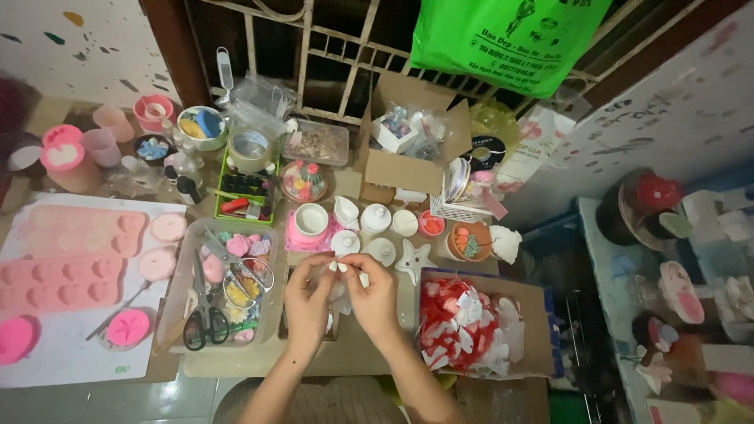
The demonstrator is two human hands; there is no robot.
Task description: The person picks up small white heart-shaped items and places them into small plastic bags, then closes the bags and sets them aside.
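Note:
My left hand point(308, 300) and my right hand point(375, 294) meet over the middle of a low table, fingertips pinched together on a small clear plastic bag point(339, 281) with something white in it. Just beyond the hands stand several small white plaster figures, among them a star point(414, 259) and a white cup on a pink base point(311, 222). What lies under the hands is hidden.
A clear tray point(182, 289) with scissors point(206, 312) and pink flowers sits left. Pink silicone moulds point(71, 263) lie far left. A cardboard box of red-and-white packets point(471, 326) stands right. An open cardboard box point(412, 141) and a green bag point(503, 39) are behind.

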